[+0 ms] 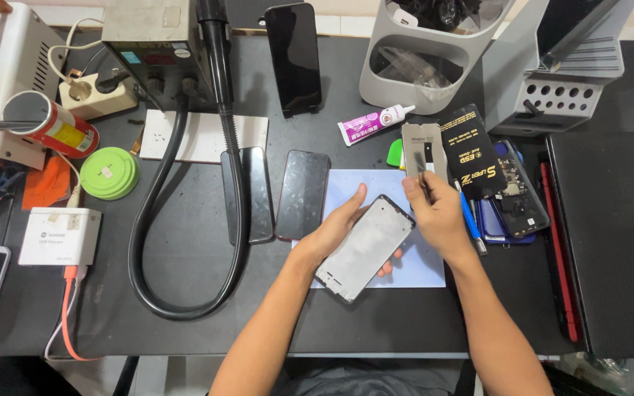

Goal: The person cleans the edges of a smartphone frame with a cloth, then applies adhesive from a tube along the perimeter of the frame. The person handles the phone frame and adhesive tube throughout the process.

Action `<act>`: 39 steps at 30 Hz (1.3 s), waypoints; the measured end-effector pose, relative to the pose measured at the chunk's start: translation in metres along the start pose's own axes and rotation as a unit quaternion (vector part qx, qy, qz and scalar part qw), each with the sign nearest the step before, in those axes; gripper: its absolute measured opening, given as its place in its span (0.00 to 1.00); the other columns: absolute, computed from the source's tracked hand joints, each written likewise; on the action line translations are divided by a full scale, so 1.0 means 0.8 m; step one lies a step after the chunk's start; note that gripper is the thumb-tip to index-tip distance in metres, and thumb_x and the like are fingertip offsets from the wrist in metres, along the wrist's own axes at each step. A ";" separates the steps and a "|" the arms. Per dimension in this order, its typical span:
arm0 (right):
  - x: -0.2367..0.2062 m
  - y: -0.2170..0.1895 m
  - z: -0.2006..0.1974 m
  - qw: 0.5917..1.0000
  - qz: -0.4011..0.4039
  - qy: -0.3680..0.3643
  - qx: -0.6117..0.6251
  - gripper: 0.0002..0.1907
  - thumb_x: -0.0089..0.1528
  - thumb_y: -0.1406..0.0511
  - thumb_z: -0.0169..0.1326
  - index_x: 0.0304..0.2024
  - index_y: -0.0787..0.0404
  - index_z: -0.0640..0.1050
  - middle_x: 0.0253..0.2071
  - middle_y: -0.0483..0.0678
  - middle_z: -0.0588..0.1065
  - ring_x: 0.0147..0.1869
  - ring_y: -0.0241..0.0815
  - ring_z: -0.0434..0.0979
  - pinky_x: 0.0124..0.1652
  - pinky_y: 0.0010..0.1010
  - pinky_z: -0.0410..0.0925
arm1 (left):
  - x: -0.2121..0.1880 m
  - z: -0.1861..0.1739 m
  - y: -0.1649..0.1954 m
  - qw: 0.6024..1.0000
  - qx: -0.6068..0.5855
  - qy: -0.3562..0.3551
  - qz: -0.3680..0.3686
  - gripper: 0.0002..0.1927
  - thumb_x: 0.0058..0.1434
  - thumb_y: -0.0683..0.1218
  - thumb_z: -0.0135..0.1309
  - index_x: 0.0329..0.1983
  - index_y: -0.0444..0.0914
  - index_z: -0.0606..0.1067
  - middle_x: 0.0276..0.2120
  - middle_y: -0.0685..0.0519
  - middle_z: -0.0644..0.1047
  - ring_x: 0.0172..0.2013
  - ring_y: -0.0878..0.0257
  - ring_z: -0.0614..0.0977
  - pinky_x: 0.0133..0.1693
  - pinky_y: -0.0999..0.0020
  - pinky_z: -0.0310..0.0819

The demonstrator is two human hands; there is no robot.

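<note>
The left hand (339, 224) cups a phone frame (365, 248) from beneath, thumb along its far-left edge, holding it tilted over a pale blue mat (376, 187) near the middle of the desk (185, 308). The right hand (438, 216) touches the frame's far-right corner, its fingers pinched on a thin dark tool (425, 167). Left of the mat lie two dark phones (302, 194) side by side. Right of the hands sits a pile of phone parts (511, 202), and a glue tube (374, 121) lies farther back.
</note>
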State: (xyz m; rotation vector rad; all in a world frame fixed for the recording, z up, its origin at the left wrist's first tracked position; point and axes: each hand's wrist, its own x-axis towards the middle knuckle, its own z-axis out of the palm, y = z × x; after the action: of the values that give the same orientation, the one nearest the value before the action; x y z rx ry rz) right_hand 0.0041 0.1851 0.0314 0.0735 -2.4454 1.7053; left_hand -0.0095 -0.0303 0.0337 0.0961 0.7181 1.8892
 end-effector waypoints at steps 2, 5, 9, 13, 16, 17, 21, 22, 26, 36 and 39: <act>0.002 -0.007 -0.005 0.999 -0.023 0.012 0.018 0.15 0.70 0.57 0.55 0.40 0.65 0.75 0.29 0.36 0.65 0.31 0.25 0.59 0.30 0.20 0.55 | 0.004 0.000 -0.004 0.998 -0.040 0.001 0.041 0.43 0.73 0.72 0.27 0.60 0.30 0.69 0.38 0.34 0.79 0.31 0.44 0.84 0.35 0.52 0.82; 0.006 -0.016 -0.018 0.998 -0.015 0.029 0.049 0.13 0.69 0.61 0.55 0.49 0.65 0.75 0.30 0.34 0.65 0.32 0.23 0.60 0.31 0.17 0.56 | 0.010 0.001 -0.005 0.992 -0.082 0.021 0.091 0.42 0.74 0.70 0.25 0.64 0.30 0.68 0.43 0.34 0.78 0.37 0.43 0.84 0.41 0.51 0.82; 0.011 -0.020 -0.027 0.992 0.036 0.041 0.113 0.13 0.73 0.63 0.49 0.53 0.63 0.79 0.32 0.35 0.67 0.31 0.22 0.59 0.31 0.16 0.55 | 0.011 0.008 -0.002 0.979 -0.036 0.068 0.190 0.41 0.75 0.67 0.23 0.67 0.29 0.66 0.49 0.37 0.77 0.44 0.44 0.83 0.48 0.49 0.80; 0.003 -0.021 -0.013 0.998 -0.031 0.042 0.019 0.10 0.72 0.67 0.52 0.52 0.66 0.78 0.37 0.37 0.72 0.36 0.24 0.65 0.35 0.17 0.61 | 0.010 0.013 0.002 0.963 -0.052 0.112 0.238 0.41 0.73 0.67 0.21 0.65 0.30 0.66 0.51 0.38 0.77 0.45 0.46 0.83 0.50 0.49 0.79; -0.006 -0.024 0.003 0.999 -0.013 0.034 -0.011 0.09 0.71 0.67 0.54 0.50 0.65 0.78 0.31 0.41 0.71 0.31 0.27 0.64 0.31 0.19 0.59 | 0.013 0.010 -0.001 0.957 -0.050 0.118 0.259 0.41 0.72 0.67 0.21 0.65 0.30 0.67 0.52 0.39 0.77 0.45 0.46 0.83 0.50 0.50 0.79; -0.008 -0.026 0.008 0.999 0.002 0.031 -0.023 0.09 0.70 0.66 0.54 0.49 0.65 0.79 0.27 0.43 0.69 0.29 0.27 0.62 0.29 0.20 0.58 | 0.016 0.009 -0.004 0.956 -0.046 0.114 0.268 0.41 0.73 0.67 0.21 0.65 0.30 0.67 0.52 0.39 0.77 0.45 0.46 0.83 0.50 0.50 0.79; -0.008 -0.034 0.025 0.999 -0.004 0.031 0.016 0.06 0.69 0.67 0.54 0.44 0.65 0.75 0.31 0.42 0.77 0.31 0.25 0.75 0.29 0.19 0.67 | 0.028 -0.003 -0.022 0.948 -0.037 0.148 0.279 0.42 0.72 0.68 0.21 0.63 0.30 0.68 0.51 0.41 0.79 0.43 0.49 0.83 0.49 0.53 0.79; -0.006 -0.036 0.028 0.998 0.015 0.029 0.049 0.06 0.69 0.67 0.53 0.44 0.65 0.75 0.33 0.42 0.78 0.32 0.24 0.77 0.29 0.19 0.70 | 0.031 -0.006 -0.027 0.947 -0.037 0.141 0.285 0.43 0.72 0.68 0.20 0.63 0.29 0.69 0.51 0.40 0.78 0.43 0.49 0.83 0.48 0.53 0.80; -0.003 -0.046 0.035 0.995 0.032 0.050 0.076 0.06 0.68 0.68 0.54 0.44 0.66 0.75 0.32 0.42 0.78 0.30 0.24 0.78 0.27 0.20 0.70 | 0.040 -0.017 -0.044 0.939 -0.034 0.089 0.331 0.44 0.76 0.69 0.20 0.64 0.29 0.70 0.49 0.38 0.78 0.44 0.50 0.83 0.49 0.55 0.79; 0.001 -0.065 0.051 0.993 -0.070 0.081 -0.055 0.14 0.65 0.70 0.59 0.53 0.67 0.78 0.25 0.41 0.74 0.24 0.25 0.63 0.24 0.22 0.58 | 0.043 -0.018 -0.052 0.921 -0.035 0.162 0.352 0.41 0.73 0.67 0.22 0.66 0.32 0.68 0.57 0.42 0.76 0.57 0.52 0.78 0.60 0.58 0.71; 0.005 -0.070 0.055 0.993 -0.069 0.078 -0.061 0.14 0.64 0.70 0.59 0.53 0.66 0.78 0.24 0.42 0.74 0.23 0.25 0.63 0.24 0.23 0.58 | 0.042 -0.015 -0.052 0.922 -0.020 0.151 0.357 0.42 0.72 0.68 0.21 0.66 0.31 0.68 0.59 0.42 0.75 0.59 0.52 0.77 0.62 0.59 0.69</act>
State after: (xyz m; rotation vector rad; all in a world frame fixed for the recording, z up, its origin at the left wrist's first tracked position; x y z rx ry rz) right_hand 0.0029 0.1246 0.0688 0.0900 -2.3639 1.4455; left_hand 0.0052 0.0039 -0.0065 0.0407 0.9350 2.6565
